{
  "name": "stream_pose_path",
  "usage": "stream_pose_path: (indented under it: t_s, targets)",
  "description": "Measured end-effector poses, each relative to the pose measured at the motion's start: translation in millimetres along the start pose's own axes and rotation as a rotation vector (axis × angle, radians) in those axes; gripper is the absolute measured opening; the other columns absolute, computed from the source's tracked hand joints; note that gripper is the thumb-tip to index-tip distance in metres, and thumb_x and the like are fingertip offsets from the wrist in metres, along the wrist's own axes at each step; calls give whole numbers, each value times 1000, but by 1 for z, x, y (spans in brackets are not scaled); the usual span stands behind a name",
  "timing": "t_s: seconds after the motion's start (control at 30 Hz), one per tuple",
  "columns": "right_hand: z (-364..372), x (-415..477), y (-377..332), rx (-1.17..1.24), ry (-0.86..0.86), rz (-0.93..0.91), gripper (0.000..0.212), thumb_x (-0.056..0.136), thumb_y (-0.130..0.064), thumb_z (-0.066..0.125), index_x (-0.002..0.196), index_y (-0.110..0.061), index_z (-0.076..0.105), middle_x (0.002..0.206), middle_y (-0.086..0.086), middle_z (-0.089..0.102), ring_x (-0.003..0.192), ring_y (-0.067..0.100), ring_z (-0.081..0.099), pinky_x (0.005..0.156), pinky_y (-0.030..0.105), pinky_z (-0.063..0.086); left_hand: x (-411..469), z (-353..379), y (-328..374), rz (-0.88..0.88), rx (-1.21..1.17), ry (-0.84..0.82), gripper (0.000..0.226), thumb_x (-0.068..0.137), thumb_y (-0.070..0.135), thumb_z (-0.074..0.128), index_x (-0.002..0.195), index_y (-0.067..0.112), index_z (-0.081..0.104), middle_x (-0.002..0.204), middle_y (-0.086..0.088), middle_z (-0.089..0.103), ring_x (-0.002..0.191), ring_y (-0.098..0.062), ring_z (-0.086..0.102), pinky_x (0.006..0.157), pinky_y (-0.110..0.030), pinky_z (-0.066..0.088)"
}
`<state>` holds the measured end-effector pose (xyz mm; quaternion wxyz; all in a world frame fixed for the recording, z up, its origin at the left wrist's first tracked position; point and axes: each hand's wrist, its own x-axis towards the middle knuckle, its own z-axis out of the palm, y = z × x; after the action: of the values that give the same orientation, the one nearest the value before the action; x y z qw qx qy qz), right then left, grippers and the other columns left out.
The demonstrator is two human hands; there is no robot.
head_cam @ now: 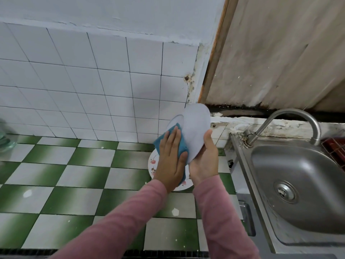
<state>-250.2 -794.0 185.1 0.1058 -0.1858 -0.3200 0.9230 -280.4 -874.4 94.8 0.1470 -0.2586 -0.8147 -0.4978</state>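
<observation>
White plate (pixel 196 128) held on edge over the counter

Right hand (pixel 205 161) cups its lower rim from beneath, fingers curled behind, thumb up the near face; left hand (pixel 170 157) lies flat, fingers straight, pressing a blue cloth (pixel 160 142) against its left side; below them a flowered plate (pixel 152 163) rests on the checked counter (pixel 74 174); sink (pixel 298 165) at right; tiled wall (pixel 93 81) behind.

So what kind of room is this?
Most likely a home kitchen: a steel sink with a tap beside a tiled counter, and the left hand presses a blue cloth against a white plate the right hand holds.
</observation>
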Motion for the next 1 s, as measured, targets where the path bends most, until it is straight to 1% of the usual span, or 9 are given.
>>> stream_pose_path:
  t_s: [0.13,0.27,0.4,0.5,0.63,0.7,0.77,0.87,1.0]
  targets:
    - [-12,7,2,-76,-49,120,48,104,-43,39,130,-8,61,126,16,67,119,32,64,106,45,48,22,-9,1,110,153,-79,58,102,40,30,153,12,27,161,-3,23,151,-20,11,123,-39,13]
    - [-20,11,10,-259,48,189,48,92,-48,59,119,-10,70,122,23,68,115,41,64,103,58,47,45,-14,10,-194,10,-79,51,102,40,36,146,15,42,150,-2,43,140,-17,36,118,-31,25]
    - [-30,9,9,-272,70,221,42,100,-38,53,118,-3,67,118,27,68,114,44,63,101,60,48,58,-21,10,-464,-19,-156,43,104,36,38,145,23,44,146,2,49,134,-18,44,106,-22,28]
    - [-33,13,7,-247,73,236,44,100,-40,53,122,-4,67,119,25,68,113,43,64,101,59,48,50,-15,15,-310,99,-181,47,104,36,37,148,18,39,150,-2,44,138,-18,39,115,-31,29]
    - [-36,17,-9,-169,-13,235,44,105,-39,41,120,-6,66,112,17,73,103,30,71,92,43,55,19,7,15,106,326,-135,55,102,39,31,148,10,38,153,-9,39,144,-23,29,120,-46,22]
    - [-40,17,-16,-155,-85,249,41,106,-37,39,117,-7,65,107,15,75,97,25,73,84,37,57,8,12,3,247,400,-130,54,104,41,28,149,12,32,156,-9,35,148,-25,23,122,-45,15]
    - [-45,18,-20,-194,-113,250,43,105,-38,41,122,-7,64,112,15,73,103,27,72,90,38,55,5,14,-5,280,398,-129,55,104,42,28,151,13,27,157,-8,31,149,-23,18,122,-45,14]
    - [-49,23,-21,-303,-85,223,45,103,-43,45,126,-10,64,120,16,70,113,31,67,96,45,53,14,22,8,120,288,-41,56,102,42,33,150,12,35,155,-8,35,147,-22,24,121,-44,21]
    - [-60,27,-22,-436,-67,208,42,100,-44,52,114,-9,71,113,22,71,110,42,66,100,60,49,39,21,20,-366,-39,99,50,102,38,42,147,17,41,149,-1,44,138,-15,37,118,-34,28]
